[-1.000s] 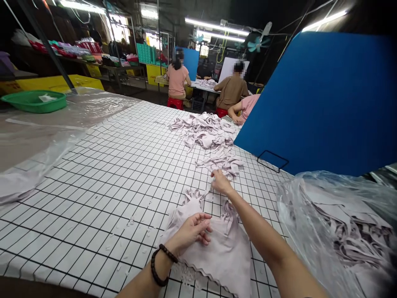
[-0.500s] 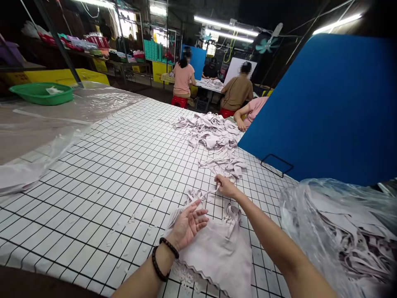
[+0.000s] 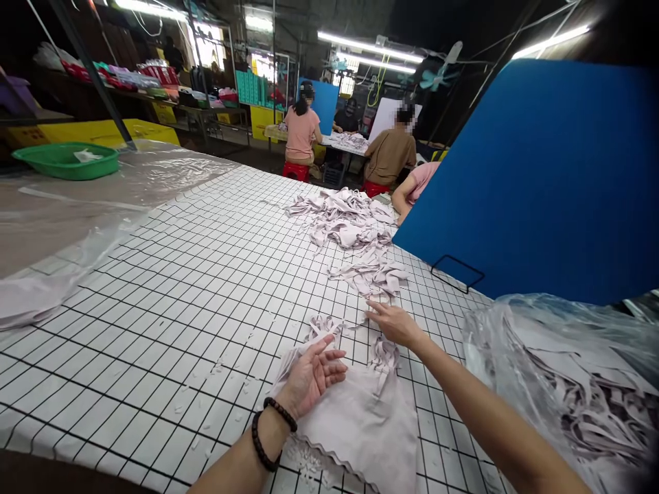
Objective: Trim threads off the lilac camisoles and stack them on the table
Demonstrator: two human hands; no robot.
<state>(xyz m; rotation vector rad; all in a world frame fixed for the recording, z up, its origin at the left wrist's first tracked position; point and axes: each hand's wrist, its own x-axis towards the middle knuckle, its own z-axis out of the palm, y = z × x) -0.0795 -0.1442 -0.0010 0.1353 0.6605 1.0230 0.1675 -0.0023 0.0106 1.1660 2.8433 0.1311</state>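
A pale lilac strappy garment (image 3: 368, 412) with a wavy edge lies on the gridded tabletop in front of me, its thin straps (image 3: 322, 326) bunched at the far end. Over its left side rests my left hand (image 3: 315, 374), palm turned up, fingers loosely spread and holding nothing. My right hand (image 3: 395, 324) hovers above the strap area with its fingers stretched out and apart. One loose strap trails toward its fingertips. A small heap of matching garments (image 3: 375, 274) lies just beyond that hand.
A larger garment pile (image 3: 350, 216) sits farther back. To the right are a blue board (image 3: 535, 185), a black wire stand (image 3: 458, 273) and a clear bag (image 3: 489, 343) of garments. A green tray (image 3: 66, 161) is at far left. Several people sit beyond.
My right hand has let go of the strap, opened its fingers and shifted slightly right and nearer to me. The strap has dropped lower. My left hand has barely moved.
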